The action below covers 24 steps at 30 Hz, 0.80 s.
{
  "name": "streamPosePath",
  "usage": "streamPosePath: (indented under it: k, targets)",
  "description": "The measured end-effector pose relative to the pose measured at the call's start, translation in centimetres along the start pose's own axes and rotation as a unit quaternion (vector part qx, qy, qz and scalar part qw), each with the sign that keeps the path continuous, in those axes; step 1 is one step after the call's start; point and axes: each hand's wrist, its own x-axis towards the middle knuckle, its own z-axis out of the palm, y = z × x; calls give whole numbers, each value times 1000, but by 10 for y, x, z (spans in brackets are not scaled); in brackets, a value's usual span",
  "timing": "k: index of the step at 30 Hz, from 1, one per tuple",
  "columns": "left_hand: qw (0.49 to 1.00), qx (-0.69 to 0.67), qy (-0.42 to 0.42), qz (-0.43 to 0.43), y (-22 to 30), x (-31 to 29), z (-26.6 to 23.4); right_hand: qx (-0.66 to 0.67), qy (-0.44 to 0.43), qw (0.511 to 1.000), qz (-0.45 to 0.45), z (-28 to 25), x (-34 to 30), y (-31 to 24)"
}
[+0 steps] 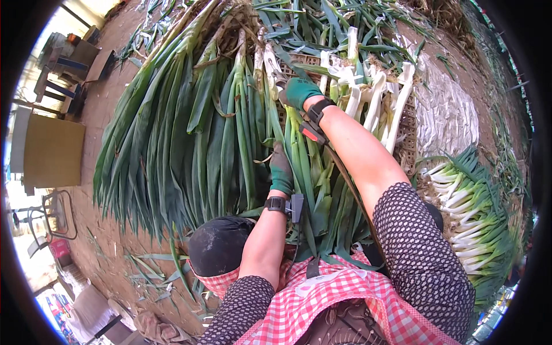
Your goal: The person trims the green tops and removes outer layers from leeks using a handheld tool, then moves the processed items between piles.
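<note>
My left hand (280, 171), in a green glove with dark fingers, is closed around the green stalk of a leek in front of me. Farther out, my right hand (300, 93), also gloved in green, is closed beside the leeks' pale root ends. A small greyish edge shows at its fingertips, but what it grips is mostly hidden. To the left lies a big heap of untrimmed leeks (178, 121) with long dark leaves. Right of my right hand, peeled white leeks (376, 100) rest on a brown plastic crate (407, 135). Long leek leaves run down over my lap.
Cut leaves (328, 29) pile up beyond the crate. A row of cleaned leeks (460, 210) lies at the right, near a white plastic sheet (445, 103). On the left stand a yellowish board (53, 150) and a metal-framed chair (57, 215). Scraps litter the dirt floor.
</note>
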Motion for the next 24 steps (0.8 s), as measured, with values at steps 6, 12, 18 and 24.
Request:
streamPosePath:
  k: [6, 12, 18, 24]
  targets:
    - [986, -86, -96, -106, 11, -19, 0, -7, 29, 999, -14, 19, 21, 20]
    - [974, -139, -154, -91, -9, 6, -8, 39, 87, 995, 25, 17, 13, 20]
    - [964, -150, -205, -80, 26, -49, 18, -39, -43, 998, -20, 16, -36, 44]
    - [962, 39, -263, 67, 31, -74, 31, -75, -21, 997, -5, 18, -122, 73]
